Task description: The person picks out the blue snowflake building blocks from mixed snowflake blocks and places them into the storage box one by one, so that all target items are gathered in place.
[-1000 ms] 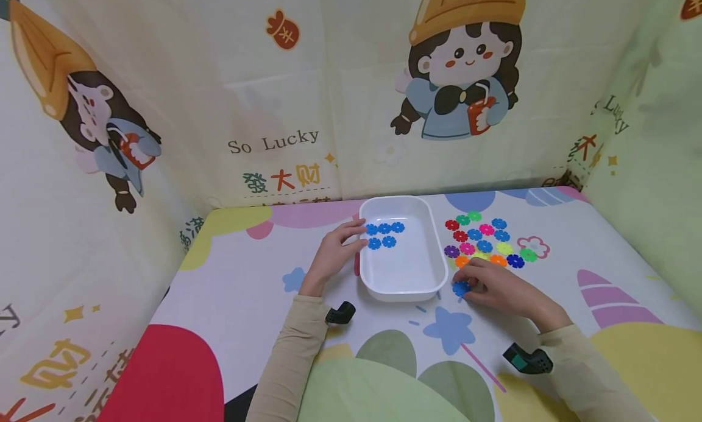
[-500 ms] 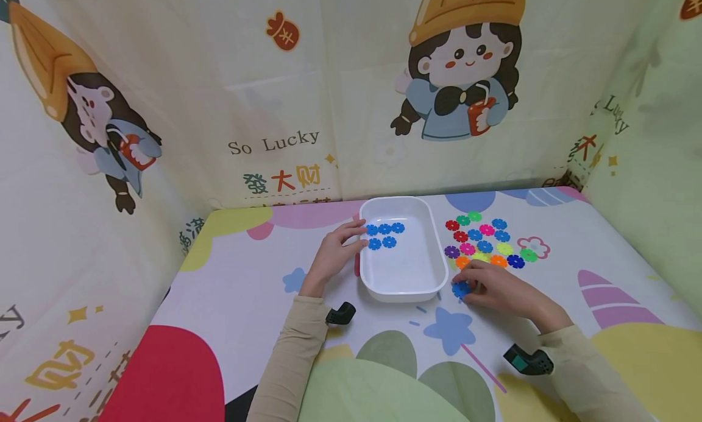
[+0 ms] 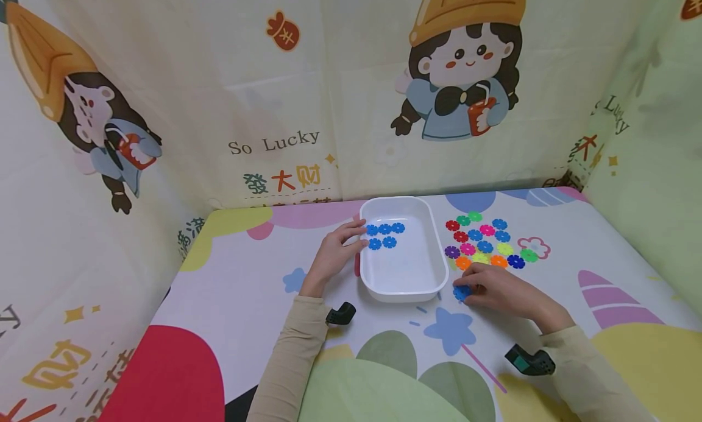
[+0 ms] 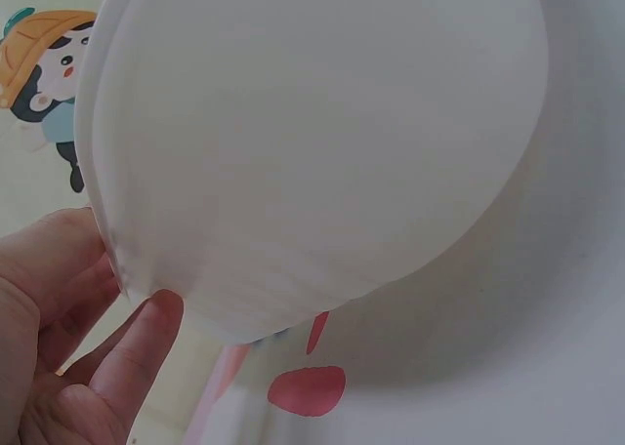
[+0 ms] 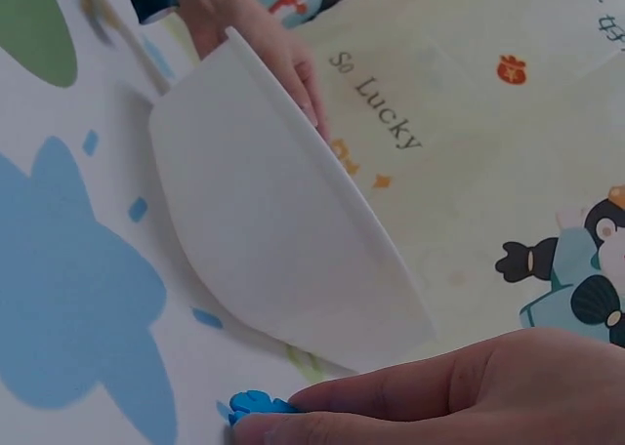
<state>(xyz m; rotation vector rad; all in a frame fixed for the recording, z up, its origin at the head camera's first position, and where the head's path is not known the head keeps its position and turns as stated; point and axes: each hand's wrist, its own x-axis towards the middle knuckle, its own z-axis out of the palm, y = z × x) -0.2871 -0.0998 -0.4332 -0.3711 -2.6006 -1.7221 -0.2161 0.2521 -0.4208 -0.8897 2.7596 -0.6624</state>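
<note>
right hand (image 5: 459, 396) pinching blue flower piece (image 5: 256, 406), white tray (image 5: 273, 230)

A: Log the change. Your right hand (image 3: 496, 290) with the blue disc (image 3: 461, 292)?

B: You've drawn it slightly toward yourself, off the orange disc (image 3: 463, 262) and the front of the disc group (image 3: 490, 241). The blue disc slid along under your fingertips, a touch nearer the table's front edge.

A: Anything else?

B: Your right wrist camera (image 3: 529, 361) shifted with it, slightly.
</note>
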